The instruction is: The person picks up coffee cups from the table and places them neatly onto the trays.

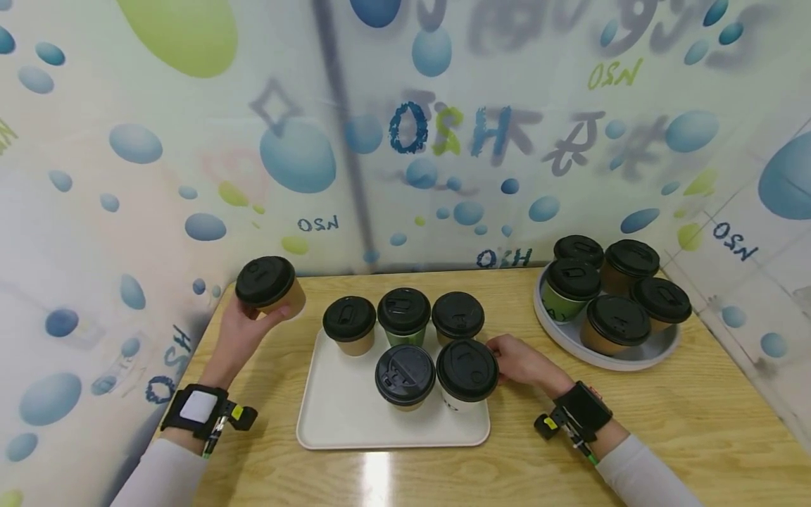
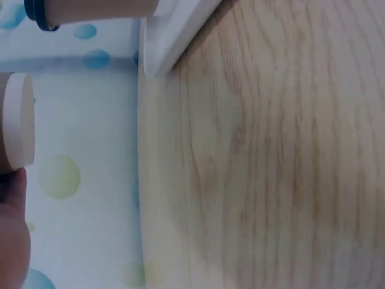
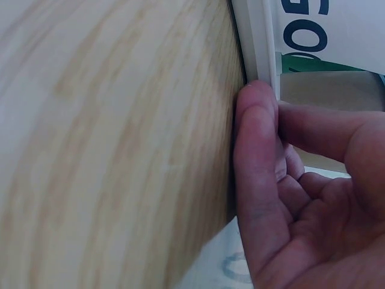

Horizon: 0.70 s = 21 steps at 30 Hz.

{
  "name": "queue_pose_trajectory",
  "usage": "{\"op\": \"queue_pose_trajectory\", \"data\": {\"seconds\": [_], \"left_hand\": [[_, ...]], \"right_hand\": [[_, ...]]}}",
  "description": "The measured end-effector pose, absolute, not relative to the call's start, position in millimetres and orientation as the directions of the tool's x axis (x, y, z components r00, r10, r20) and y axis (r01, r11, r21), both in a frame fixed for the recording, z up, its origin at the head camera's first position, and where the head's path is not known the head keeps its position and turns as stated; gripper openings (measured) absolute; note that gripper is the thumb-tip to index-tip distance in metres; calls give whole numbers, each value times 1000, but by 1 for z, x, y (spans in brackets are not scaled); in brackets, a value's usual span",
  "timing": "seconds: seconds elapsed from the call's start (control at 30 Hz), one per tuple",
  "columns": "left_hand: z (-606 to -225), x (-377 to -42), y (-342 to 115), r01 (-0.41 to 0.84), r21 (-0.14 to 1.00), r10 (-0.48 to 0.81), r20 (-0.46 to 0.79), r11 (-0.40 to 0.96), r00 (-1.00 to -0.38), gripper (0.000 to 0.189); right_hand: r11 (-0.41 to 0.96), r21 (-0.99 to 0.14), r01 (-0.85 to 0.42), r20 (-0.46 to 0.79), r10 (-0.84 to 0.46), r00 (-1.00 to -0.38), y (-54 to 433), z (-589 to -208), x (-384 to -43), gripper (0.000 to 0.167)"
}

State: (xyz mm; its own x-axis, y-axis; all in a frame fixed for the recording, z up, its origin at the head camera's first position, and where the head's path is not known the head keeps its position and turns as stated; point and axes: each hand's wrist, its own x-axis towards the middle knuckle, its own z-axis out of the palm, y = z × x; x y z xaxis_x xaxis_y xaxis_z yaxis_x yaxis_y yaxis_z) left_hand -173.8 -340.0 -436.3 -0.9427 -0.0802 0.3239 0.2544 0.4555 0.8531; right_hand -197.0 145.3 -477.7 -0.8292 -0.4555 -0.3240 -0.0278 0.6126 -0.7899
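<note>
My left hand holds a brown paper coffee cup with a black lid, raised and tilted above the table's far left. In the left wrist view the pale base of this cup shows at the left edge. My right hand pinches the right rim of a white rectangular tray, thumb above and finger beneath in the right wrist view. Several black-lidded cups stand on that tray: a green cup at the back, brown ones, and a white cup nearest my right hand.
A round grey tray at the back right bears several more lidded cups, one a green cup. Behind the wooden table rises a wall covering with blue and green drops.
</note>
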Motion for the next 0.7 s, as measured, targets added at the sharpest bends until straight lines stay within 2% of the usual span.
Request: {"op": "queue_pose_trajectory", "data": {"seconds": [0.33,0.7], "left_hand": [[-432,-143,-324,354,865,15,373,357,-928,73],[-439,-113,-309,428,788,66,447,442,-892,83]], "right_hand": [[631,-775,-26,-335,-446,-830,145,-480,-199,10],[626,-780,-20,-340,-450,-826,144,-479,-198,8]]}}
